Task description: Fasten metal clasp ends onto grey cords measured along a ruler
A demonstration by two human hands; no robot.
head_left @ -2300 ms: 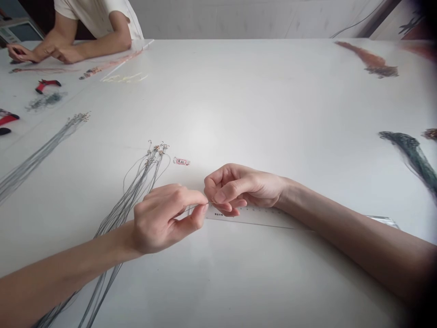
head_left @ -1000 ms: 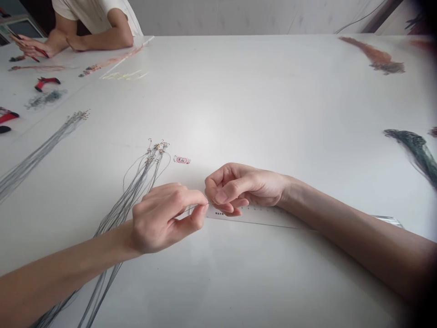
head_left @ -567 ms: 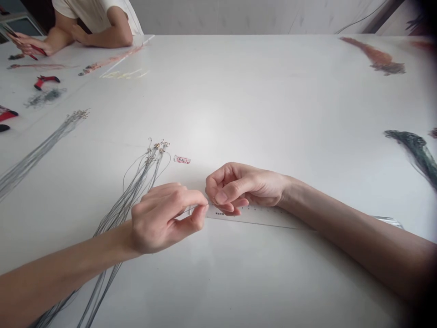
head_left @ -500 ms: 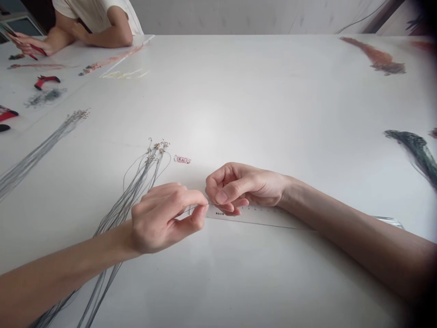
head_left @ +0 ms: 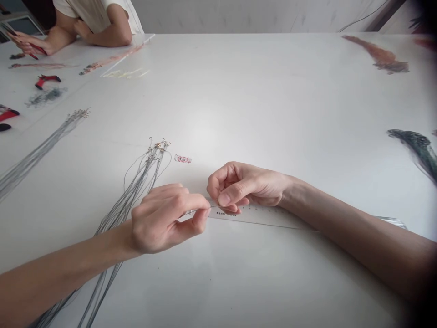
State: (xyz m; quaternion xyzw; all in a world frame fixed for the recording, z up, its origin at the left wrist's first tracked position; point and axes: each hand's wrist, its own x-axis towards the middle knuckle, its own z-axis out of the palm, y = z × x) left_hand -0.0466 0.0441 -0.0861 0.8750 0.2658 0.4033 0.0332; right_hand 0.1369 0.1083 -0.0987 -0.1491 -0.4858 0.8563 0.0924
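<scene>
The left hand (head_left: 167, 217) and right hand (head_left: 247, 184) both pinch a thin string (head_left: 213, 207) between their fingertips. A clear ruler (head_left: 259, 218) lies under the grip. A little packet (head_left: 183, 159) sits just past the grip. Left of it lies a bunch of hooked strings (head_left: 131, 191).

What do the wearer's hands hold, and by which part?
A thin grey line: left hand pinches it partway along, right hand just beyond; whether that's its end is hidden.

Ruler (head_left: 264, 217): partly hidden by right hand (head_left: 244, 184); print illegible. Over ruler's left end: thread (head_left: 214, 206), one end hidden in same hand. Left of ruler: hooked lines (head_left: 123, 206), cut off below.
</scene>
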